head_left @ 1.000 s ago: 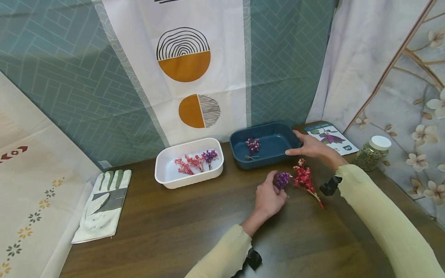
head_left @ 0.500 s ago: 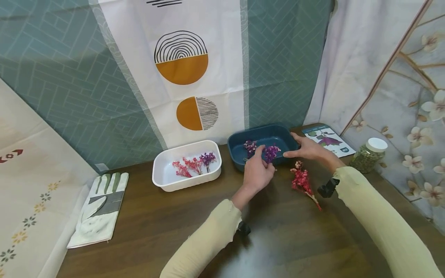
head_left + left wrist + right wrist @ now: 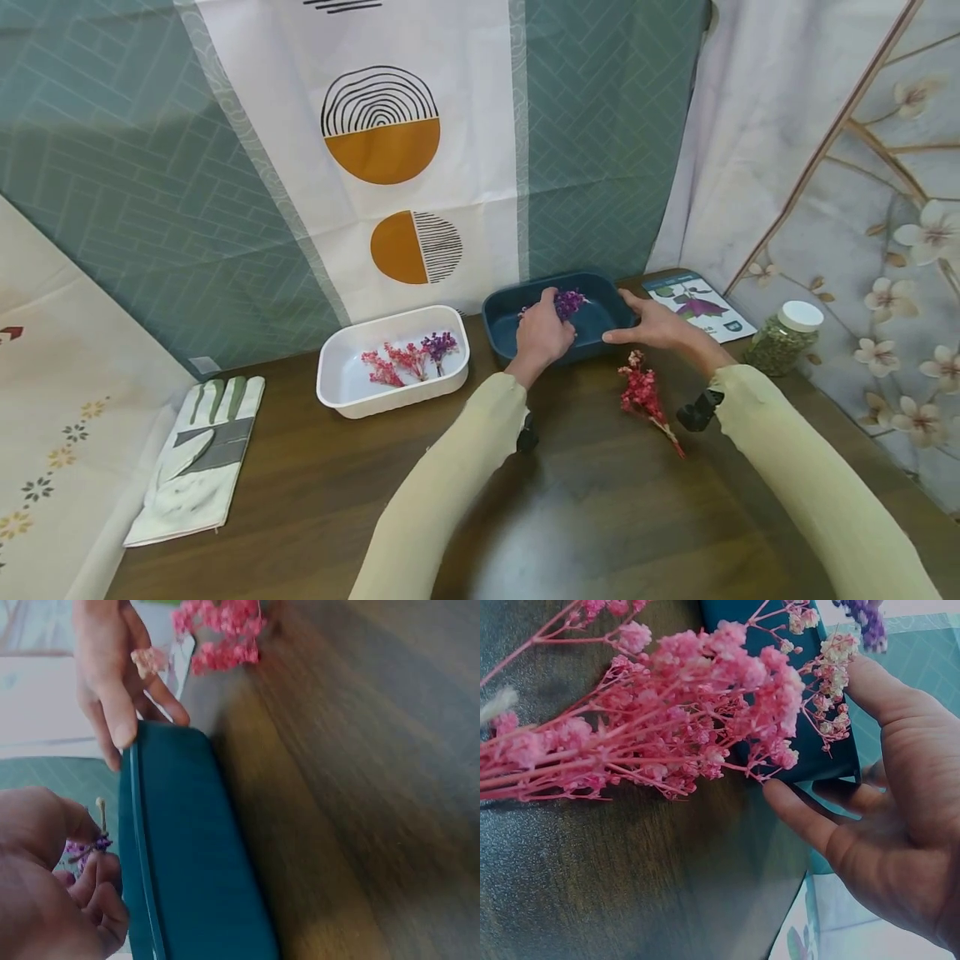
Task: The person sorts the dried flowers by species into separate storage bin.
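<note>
In the head view my left hand (image 3: 545, 332) is over the blue tray (image 3: 587, 350), pinching a sprig of purple dried flowers (image 3: 570, 303). The left wrist view shows the thin stem between thumb and fingers, above the tray's rim. My right hand (image 3: 656, 323) holds the tray's right end, with the thumb at the near rim and fingers around the end. Another purple sprig in the tray is mostly hidden by my left hand. A bunch of red dried flowers (image 3: 641, 392) lies on the table in front of the right hand, large in the right wrist view.
Left of the blue tray stands a white tray (image 3: 405, 398) with pink and purple sprigs. A pair of gloves (image 3: 198, 467) lies at far left. A plant card (image 3: 701, 304) and a white-lidded jar (image 3: 783, 337) sit at right. Fabric hangs behind the wooden table (image 3: 315, 500).
My left hand has lifted the purple sprig from beside the red flowers and carried it left and away over the blue tray. My right hand has stayed at the tray's right end.
</note>
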The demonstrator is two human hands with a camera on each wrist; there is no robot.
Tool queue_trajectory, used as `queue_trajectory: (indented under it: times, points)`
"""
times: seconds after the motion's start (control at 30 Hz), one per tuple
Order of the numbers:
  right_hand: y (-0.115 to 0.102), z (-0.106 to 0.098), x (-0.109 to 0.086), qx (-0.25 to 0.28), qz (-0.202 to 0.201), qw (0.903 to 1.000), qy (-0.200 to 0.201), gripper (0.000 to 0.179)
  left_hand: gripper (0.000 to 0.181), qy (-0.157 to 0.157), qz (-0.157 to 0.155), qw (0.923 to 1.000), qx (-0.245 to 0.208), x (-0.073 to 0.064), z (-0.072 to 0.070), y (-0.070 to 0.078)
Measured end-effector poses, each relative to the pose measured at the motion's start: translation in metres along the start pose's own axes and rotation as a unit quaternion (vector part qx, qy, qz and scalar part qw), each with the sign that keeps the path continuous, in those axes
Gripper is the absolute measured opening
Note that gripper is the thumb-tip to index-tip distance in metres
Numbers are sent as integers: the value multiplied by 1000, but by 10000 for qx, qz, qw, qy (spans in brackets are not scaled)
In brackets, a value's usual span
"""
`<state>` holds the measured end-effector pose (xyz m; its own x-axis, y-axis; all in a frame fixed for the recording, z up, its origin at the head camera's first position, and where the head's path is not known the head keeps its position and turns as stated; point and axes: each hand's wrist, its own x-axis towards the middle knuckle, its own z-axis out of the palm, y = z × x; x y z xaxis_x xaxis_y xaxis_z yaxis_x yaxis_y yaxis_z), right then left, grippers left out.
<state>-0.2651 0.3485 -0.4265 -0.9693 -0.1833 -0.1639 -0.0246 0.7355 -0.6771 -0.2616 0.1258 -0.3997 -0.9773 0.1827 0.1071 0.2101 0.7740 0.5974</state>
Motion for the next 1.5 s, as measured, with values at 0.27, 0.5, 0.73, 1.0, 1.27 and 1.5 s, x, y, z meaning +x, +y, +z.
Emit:
queue_trajectory:
  times: [0.27, 0.5, 0.73, 1.0, 1.27, 1.5]
  points:
    - [-1, -2, 1, -28, 10, 10000, -56, 105, 49, -438, -114, 9985, -299, 14, 6, -8]
    - [2, -3, 1, -51, 0, 10000, -53, 104, 52, -655, -486, 9962, -306, 18, 11, -9]
    - [5, -2, -1, -48, -108, 9999, -14, 103, 57, -856, -555, 9945, 232, 23, 15, -8]
    - [4, -2, -2, 93, -188, 9998, 12, 103, 55, -1037, -554, 9908, 671, 20, 17, -8]
    - [3, -1, -2, 94, -151, 9998, 15, 105, 48, -1006, -610, 9910, 632, 21, 15, -9]
    - [3, -1, -4, 64, -157, 9999, 27, 106, 48, -1002, -556, 9915, 617, 22, 17, -11]
